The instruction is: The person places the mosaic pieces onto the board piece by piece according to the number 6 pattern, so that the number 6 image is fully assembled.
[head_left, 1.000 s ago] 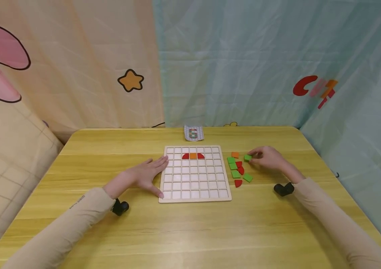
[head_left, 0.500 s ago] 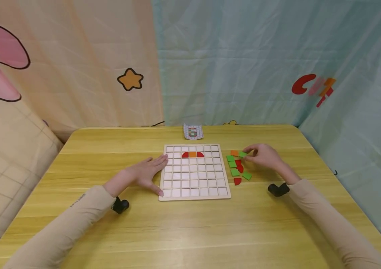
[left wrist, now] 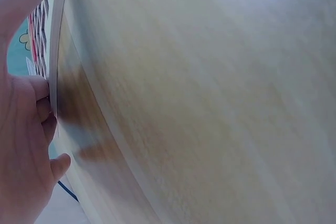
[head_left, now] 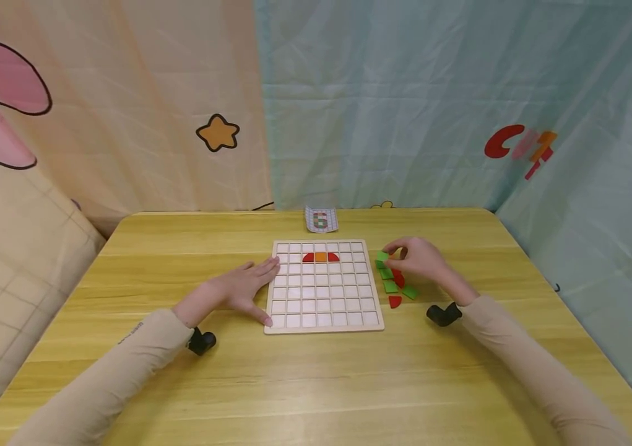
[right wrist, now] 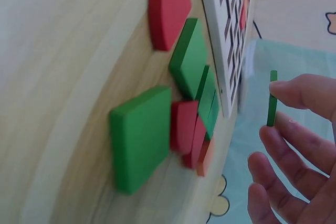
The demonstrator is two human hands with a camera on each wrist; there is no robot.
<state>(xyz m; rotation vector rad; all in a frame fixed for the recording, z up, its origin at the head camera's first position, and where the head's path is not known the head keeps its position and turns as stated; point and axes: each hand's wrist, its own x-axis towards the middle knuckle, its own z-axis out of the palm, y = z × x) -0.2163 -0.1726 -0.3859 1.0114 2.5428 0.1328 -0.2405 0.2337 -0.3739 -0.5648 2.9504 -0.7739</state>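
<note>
My left hand [head_left: 240, 292] rests with spread fingers on the left edge of a pale wooden grid board [head_left: 321, 331]. Near the board's top row sit two red quarter-round tiles [head_left: 308, 257] with an orange square tile [head_left: 320, 257] between them. My right hand [head_left: 424, 257] pinches a green square tile [right wrist: 272, 98] between thumb and fingertips, raised above the loose pieces right of the board. Those pieces include several green square tiles [right wrist: 142, 140], red quarter-round tiles [right wrist: 168, 11] and an orange tile [right wrist: 206, 157], which the right hand mostly hides in the head view.
A small paper card [head_left: 321, 220] with a coloured grid pattern lies behind the board. The yellow wood-grain table [head_left: 316, 384] reaches back to printed curtains [head_left: 405, 111]. Each wrist carries a black camera mount [head_left: 444, 314].
My right hand has moved left with the green tile, from the right of the loose pieces to over them, close to the board's right edge. The left hand has stayed in place.
</note>
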